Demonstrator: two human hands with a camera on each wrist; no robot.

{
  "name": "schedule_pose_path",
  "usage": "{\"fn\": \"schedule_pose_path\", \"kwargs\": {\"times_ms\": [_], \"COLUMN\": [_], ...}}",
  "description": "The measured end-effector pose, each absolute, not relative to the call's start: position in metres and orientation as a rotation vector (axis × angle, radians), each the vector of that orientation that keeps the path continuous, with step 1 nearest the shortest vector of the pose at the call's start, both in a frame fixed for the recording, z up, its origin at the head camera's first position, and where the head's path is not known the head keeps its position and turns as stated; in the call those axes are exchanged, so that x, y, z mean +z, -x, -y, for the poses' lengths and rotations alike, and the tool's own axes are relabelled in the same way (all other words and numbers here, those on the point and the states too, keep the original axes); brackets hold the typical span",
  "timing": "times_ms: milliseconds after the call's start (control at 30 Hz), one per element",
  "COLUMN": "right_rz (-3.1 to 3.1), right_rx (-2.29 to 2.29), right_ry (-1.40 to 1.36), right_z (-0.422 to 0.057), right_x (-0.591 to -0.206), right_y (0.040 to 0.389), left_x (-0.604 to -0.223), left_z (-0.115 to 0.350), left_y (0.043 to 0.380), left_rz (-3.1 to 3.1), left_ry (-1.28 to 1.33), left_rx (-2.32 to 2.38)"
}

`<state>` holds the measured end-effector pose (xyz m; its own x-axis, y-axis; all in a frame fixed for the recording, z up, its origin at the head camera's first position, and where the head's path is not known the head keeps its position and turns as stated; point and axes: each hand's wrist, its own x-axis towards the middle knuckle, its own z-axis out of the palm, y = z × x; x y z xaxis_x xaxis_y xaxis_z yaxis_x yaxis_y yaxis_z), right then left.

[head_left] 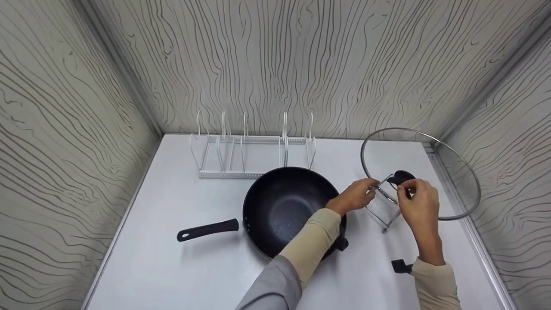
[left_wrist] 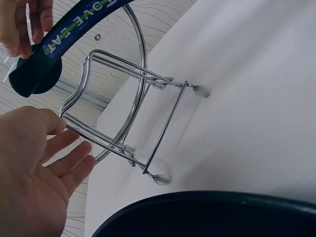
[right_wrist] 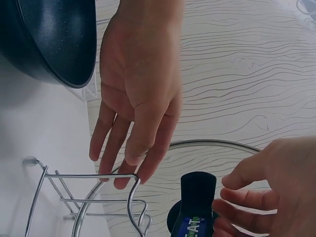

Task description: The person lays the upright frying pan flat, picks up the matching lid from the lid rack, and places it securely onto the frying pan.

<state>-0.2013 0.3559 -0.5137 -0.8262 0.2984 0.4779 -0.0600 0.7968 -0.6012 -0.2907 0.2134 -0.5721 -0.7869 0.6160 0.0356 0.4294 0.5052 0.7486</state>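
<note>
A glass pot lid (head_left: 479, 189) with a metal rim stands tilted in a chrome wire lid stand (head_left: 386, 224) at the table's right. My left hand (head_left: 356, 196) pinches the stand's upper wire between thumb and fingers; the left wrist view shows this hand (left_wrist: 34, 168) at the bent corner of the wire. My right hand (head_left: 422, 206) grips the lid's black handle (head_left: 402, 175) with curled fingertips. In the left wrist view the handle (left_wrist: 74, 32) carries a blue label with lettering. A black wok (head_left: 288, 211) sits beneath my left forearm, its long handle (head_left: 208, 229) pointing left.
Behind the wok stands a white wire rack (head_left: 232, 175) with upright hoops, near the back wall (head_left: 275, 64). Side walls with a wood-grain pattern close in the white table (head_left: 159, 267). A small black piece (head_left: 401, 266) shows beside my right sleeve.
</note>
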Motion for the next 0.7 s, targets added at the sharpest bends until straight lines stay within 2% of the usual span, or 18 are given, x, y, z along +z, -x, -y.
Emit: {"fn": "schedule_pose_path", "kwargs": {"times_ms": [700], "right_rz": [2.723], "right_rx": [0.857], "right_ry": [0.428], "right_z": [-0.374], "right_x": [-0.526], "right_y": [0.204], "left_x": [-0.567], "left_z": [-0.221], "left_y": [0.29], "left_rz": [-2.571], "left_ry": [-1.019], "left_rx": [1.037]}}
